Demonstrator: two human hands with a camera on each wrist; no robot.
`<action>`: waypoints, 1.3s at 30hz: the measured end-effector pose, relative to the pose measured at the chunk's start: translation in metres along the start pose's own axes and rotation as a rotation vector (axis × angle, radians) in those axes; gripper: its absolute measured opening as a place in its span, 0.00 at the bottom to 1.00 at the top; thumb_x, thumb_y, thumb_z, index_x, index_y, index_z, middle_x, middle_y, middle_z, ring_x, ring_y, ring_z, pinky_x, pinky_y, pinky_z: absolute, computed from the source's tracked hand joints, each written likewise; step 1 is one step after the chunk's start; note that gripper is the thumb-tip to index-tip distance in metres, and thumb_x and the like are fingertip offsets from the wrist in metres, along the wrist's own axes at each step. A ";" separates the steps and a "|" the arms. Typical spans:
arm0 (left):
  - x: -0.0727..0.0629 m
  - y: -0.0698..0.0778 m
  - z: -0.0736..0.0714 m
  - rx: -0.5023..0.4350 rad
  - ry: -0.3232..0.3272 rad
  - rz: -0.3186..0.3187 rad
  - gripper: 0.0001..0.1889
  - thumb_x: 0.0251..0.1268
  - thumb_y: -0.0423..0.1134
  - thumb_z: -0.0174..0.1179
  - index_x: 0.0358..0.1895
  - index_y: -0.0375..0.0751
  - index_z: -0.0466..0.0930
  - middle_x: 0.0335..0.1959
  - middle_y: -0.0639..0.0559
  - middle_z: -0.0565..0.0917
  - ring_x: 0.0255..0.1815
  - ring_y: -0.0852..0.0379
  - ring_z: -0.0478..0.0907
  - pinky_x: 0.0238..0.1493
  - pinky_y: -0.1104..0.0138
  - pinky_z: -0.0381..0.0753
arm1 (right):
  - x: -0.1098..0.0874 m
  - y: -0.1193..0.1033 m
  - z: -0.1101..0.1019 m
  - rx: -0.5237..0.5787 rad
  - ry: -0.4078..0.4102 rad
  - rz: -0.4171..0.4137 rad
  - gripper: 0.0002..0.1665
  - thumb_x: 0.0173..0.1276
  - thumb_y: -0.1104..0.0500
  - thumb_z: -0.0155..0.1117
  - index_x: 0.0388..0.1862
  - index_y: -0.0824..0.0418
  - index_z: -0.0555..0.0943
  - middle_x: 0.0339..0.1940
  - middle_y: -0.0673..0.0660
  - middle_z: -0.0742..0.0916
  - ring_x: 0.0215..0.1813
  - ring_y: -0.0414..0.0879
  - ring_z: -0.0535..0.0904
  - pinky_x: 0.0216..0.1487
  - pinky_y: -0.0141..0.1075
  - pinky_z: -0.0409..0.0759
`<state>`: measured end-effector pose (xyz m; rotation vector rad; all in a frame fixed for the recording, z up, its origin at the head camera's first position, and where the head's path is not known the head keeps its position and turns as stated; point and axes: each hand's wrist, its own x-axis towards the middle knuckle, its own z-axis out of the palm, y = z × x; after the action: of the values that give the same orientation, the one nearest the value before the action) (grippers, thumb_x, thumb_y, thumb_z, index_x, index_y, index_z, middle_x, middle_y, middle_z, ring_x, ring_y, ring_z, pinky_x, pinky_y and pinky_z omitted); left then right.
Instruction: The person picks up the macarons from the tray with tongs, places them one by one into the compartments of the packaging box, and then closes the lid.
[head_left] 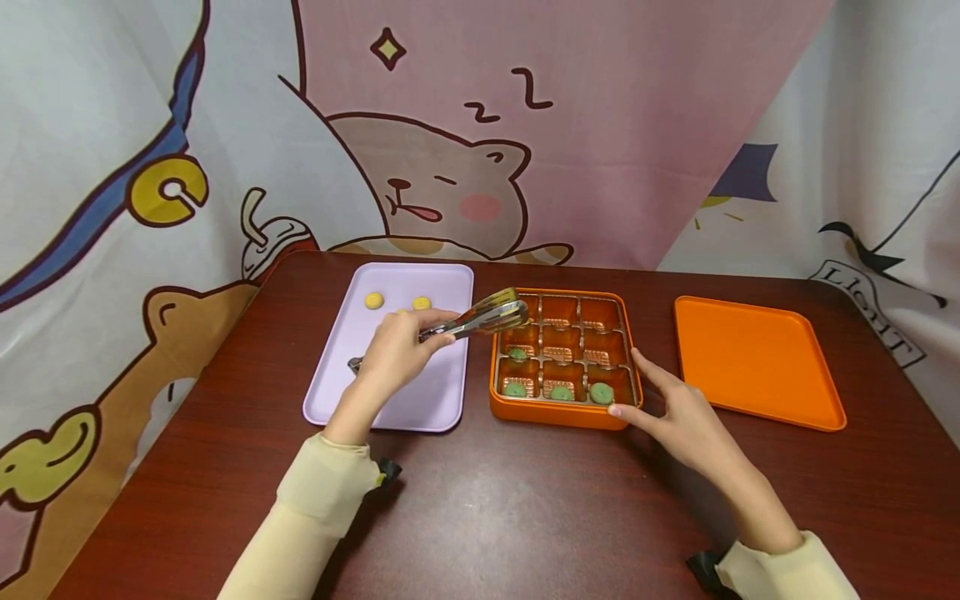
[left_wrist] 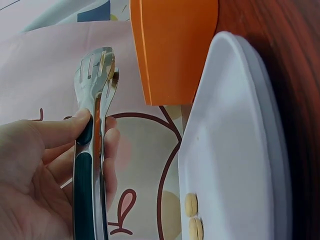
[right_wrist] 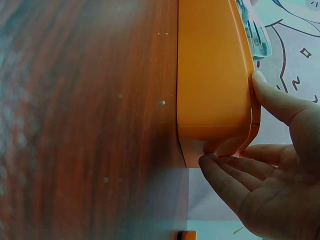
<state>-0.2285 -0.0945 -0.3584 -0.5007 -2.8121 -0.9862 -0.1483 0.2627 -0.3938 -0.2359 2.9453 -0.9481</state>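
Note:
My left hand (head_left: 397, 354) grips metal serving tongs (head_left: 487, 317) with dark green handle inlays. The slotted tips hang over the back left of an orange box (head_left: 558, 414); a yellowish tint shows at them, but I cannot tell whether a cookie is between. A clear divided insert fills the box; green round cookies (head_left: 602, 393) lie in its front row and the middle-left compartment. My right hand (head_left: 686, 417) holds the box's front right corner, thumb at the front rim, fingers along the right side (right_wrist: 215, 145).
A lilac tray (head_left: 442, 408) lies left of the box, beneath my left hand, with a few yellow round cookies (head_left: 374, 301) towards its back. To the right is a flat orange lid (head_left: 757, 362). A printed cloth hangs behind the dark wooden table (head_left: 480, 517).

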 end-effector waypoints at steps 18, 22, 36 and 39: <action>0.005 0.015 0.013 -0.001 -0.043 0.036 0.17 0.64 0.39 0.67 0.56 0.47 0.85 0.52 0.50 0.88 0.45 0.52 0.84 0.46 0.57 0.79 | 0.000 0.000 0.000 0.002 0.005 -0.007 0.55 0.66 0.40 0.68 0.80 0.64 0.53 0.75 0.74 0.66 0.68 0.73 0.71 0.60 0.65 0.72; 0.006 0.017 0.016 0.001 -0.050 0.042 0.17 0.65 0.40 0.66 0.57 0.47 0.85 0.52 0.50 0.88 0.41 0.53 0.82 0.45 0.57 0.79 | -0.001 0.000 0.000 -0.001 0.001 -0.001 0.55 0.66 0.40 0.68 0.80 0.64 0.53 0.75 0.74 0.66 0.66 0.72 0.72 0.60 0.65 0.72; 0.007 0.021 0.023 0.011 -0.092 0.025 0.17 0.65 0.41 0.66 0.57 0.49 0.85 0.51 0.52 0.88 0.38 0.54 0.78 0.38 0.62 0.74 | -0.001 0.000 0.000 0.004 0.001 0.000 0.56 0.65 0.40 0.68 0.80 0.64 0.53 0.75 0.74 0.67 0.69 0.73 0.69 0.62 0.66 0.71; 0.007 0.022 0.025 0.015 -0.094 0.025 0.17 0.65 0.41 0.66 0.57 0.50 0.85 0.51 0.52 0.89 0.38 0.54 0.78 0.37 0.62 0.74 | 0.000 0.000 0.001 0.005 0.004 -0.003 0.56 0.65 0.40 0.68 0.80 0.64 0.54 0.75 0.74 0.67 0.69 0.73 0.69 0.62 0.66 0.71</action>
<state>-0.2275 -0.0604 -0.3637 -0.5945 -2.8849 -0.9606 -0.1479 0.2623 -0.3943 -0.2387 2.9469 -0.9569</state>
